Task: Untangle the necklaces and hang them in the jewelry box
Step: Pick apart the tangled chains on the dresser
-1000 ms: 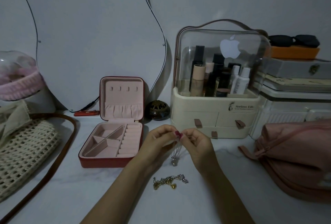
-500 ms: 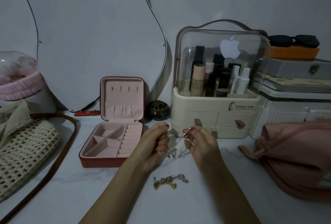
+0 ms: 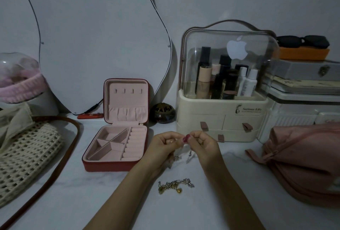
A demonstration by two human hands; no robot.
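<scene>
The silver necklace [image 3: 189,153] hangs between both hands, just right of the jewelry box [image 3: 117,145] and above the tabletop [image 3: 230,183]. The left hand [image 3: 163,144] pinches one part of the chain with curled fingers; the right hand [image 3: 206,143] pinches another part, thumbs nearly touching. Two short lengths dangle below the hands. The step in hand appears to be untangling: strands are being picked apart at the pinch point. A second tangled bunch of chains [image 3: 174,186], gold and silver, lies on the tabletop nearer the person than the jewelry box, not yet handled.

The jewelry box stands open; the four hooks [image 3: 128,91] in its raised lid carry nothing. The next move likely calls for drawing the strand free, then carrying it left to a hook. The chain is thin; pulling hard could tighten a knot.
</scene>
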